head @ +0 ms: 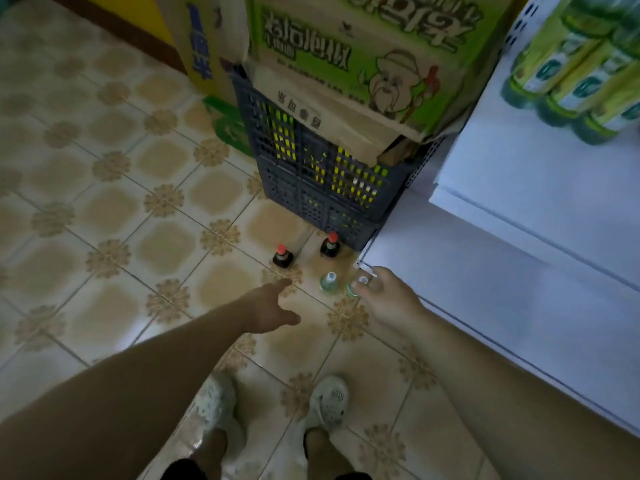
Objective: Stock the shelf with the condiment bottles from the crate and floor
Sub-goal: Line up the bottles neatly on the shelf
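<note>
Your left grip [273,306] hangs released above the floor [138,237], near the red-capped dark bottle [283,257]. It is probably glass, heavy and slick, so take it by the neck. Your right grip [384,292] pinches the clear bottle [362,280] at its neck, beside the shelf [485,271].

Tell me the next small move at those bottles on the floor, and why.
Probably close the right hand in a firm grip on the clear bottle beside the shelf corner and lift it: its fingers lie around the cap, though whether they hold it is unclear. The left hand is open, short of the other clear bottle.
</note>
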